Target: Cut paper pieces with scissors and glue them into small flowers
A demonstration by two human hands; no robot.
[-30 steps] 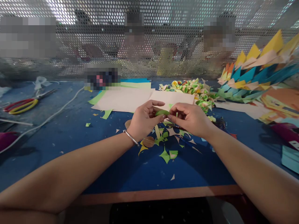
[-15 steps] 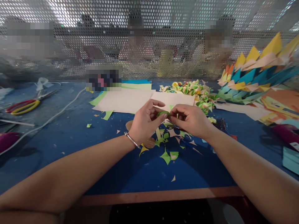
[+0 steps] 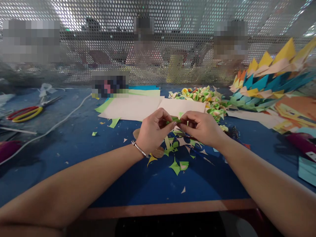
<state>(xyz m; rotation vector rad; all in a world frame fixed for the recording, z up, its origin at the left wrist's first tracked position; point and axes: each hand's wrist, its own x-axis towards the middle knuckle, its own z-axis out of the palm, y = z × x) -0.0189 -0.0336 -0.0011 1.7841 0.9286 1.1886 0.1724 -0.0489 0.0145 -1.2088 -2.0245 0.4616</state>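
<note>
A small green paper piece (image 3: 175, 119) is pinched between my two hands above the table. My left hand (image 3: 155, 127), with a silver bracelet at the wrist, grips its left side between thumb and curled fingers. On the other side, my right hand (image 3: 200, 126) pinches the piece's right end with thumb and fingertips. Green and pale paper scraps (image 3: 175, 144) lie below the hands. Just behind them are large pale paper sheets (image 3: 133, 107), over green and blue ones. A heap of small folded paper pieces (image 3: 206, 97) sits behind my right hand.
Red-and-yellow-handled scissors (image 3: 26, 113) lie at left, near a white cord (image 3: 61, 121). On the right stands a layered paper construction (image 3: 269, 82) of pointed yellow, blue and green pieces. A perforated metal screen (image 3: 163, 56) closes the back, with people behind it.
My left fingers, stretched out before, have curled in closer around the green paper piece. My right hand has barely moved.
</note>
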